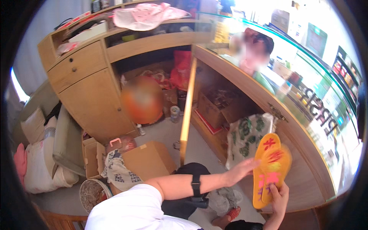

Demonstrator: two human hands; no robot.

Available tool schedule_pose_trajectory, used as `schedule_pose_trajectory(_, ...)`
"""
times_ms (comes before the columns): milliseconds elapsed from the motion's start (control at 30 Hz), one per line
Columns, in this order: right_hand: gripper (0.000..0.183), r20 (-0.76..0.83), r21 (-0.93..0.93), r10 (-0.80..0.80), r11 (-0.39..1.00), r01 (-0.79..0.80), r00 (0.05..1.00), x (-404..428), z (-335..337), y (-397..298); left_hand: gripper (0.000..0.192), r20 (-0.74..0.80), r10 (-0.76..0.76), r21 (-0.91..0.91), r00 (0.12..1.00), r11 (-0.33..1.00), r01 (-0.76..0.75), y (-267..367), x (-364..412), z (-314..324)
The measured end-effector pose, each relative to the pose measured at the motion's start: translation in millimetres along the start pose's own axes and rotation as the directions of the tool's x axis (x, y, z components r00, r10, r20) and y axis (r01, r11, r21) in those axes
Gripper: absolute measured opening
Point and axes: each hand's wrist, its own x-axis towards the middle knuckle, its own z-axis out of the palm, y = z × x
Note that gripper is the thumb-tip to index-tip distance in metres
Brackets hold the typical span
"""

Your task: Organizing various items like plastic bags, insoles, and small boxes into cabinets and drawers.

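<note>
Two yellow-orange insoles (267,169) overlap each other at the right, with red, pink and purple characters on them. My right hand (279,197) grips the front insole (276,164) near its lower end, thumb on its face. At the left edge of the rear insole (258,189), my left hand (244,170) pinches it, fingertips partly hidden. The front insole's upper end is blurred. Behind the insoles hangs a pale plastic bag (244,135) with green print, against the wooden counter front (299,172).
A glass display case (313,106) tops the counter; a person (253,54) is beyond it. An upright wooden edge (188,112) stands mid-view. Cardboard boxes (149,158), a bucket (93,192) and a blurred orange object (142,100) are on the left, near a wooden cabinet (89,100).
</note>
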Motion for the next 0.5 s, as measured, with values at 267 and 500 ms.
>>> schedule_pose_trajectory(267,0.019,0.123,0.031,0.045,0.998,-0.049,0.991,-1,14,0,0.049,0.146,-0.082,0.218,0.986,0.975,0.049,12,-10,21)
schedule_pose_trajectory(500,0.015,0.402,-0.049,0.188,0.982,-0.183,0.896,5,29,4,0.043,0.273,-0.158,-0.180,0.949,0.961,0.212,18,-6,15)
